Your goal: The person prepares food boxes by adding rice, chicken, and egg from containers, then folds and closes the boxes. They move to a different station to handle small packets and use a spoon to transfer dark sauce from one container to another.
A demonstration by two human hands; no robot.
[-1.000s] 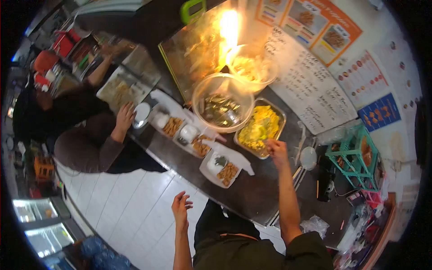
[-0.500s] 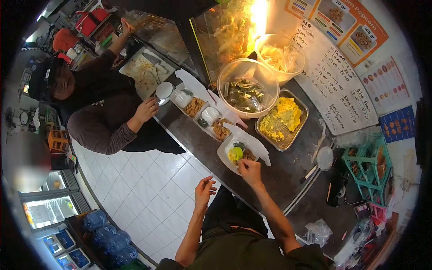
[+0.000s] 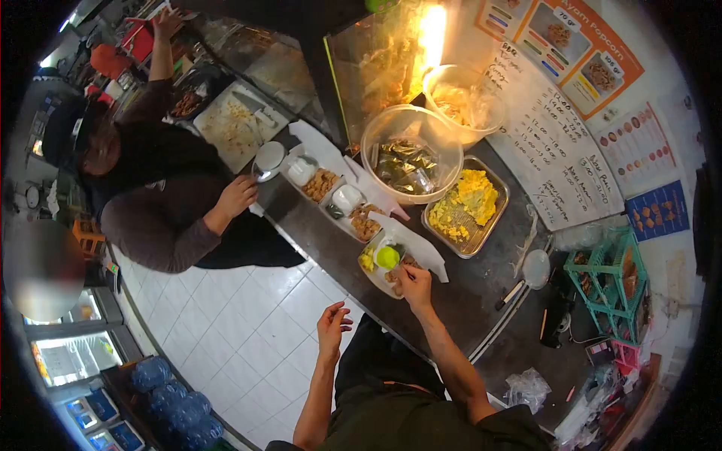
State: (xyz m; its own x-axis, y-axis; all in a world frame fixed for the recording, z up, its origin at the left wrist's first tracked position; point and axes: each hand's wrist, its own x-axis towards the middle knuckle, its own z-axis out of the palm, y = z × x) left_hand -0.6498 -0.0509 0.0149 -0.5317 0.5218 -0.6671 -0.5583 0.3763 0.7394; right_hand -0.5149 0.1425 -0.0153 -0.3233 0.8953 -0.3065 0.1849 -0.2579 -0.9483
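My right hand (image 3: 414, 287) is closed on a bright green spoon (image 3: 388, 258), whose round end hovers over a paper food box (image 3: 385, 284) with its lid open. Inside that box lie yellow scrambled egg (image 3: 367, 259) and brown chicken pieces; the hand and spoon cover part of the contents. Away from the counter edge, above the floor, my left hand (image 3: 333, 328) holds nothing, fingers loosely curled and apart. To the left stand two more open boxes with rice (image 3: 302, 171) and brown chicken pieces (image 3: 322, 185). A metal tray (image 3: 470, 250) of scrambled egg (image 3: 475, 197) sits behind on the right.
A clear tub (image 3: 376, 120) of foil sachets and another tub (image 3: 492, 135) stand at the back. A co-worker (image 3: 158, 203) is at the left, near a cutting board (image 3: 226, 124). A green rack (image 3: 613, 278) and crumpled plastic (image 3: 529, 388) lie rightward.
The green spoon has turned, and egg now shows at the left side of the box. My left hand has shifted slightly left. The co-worker's raised arm has moved up and left.
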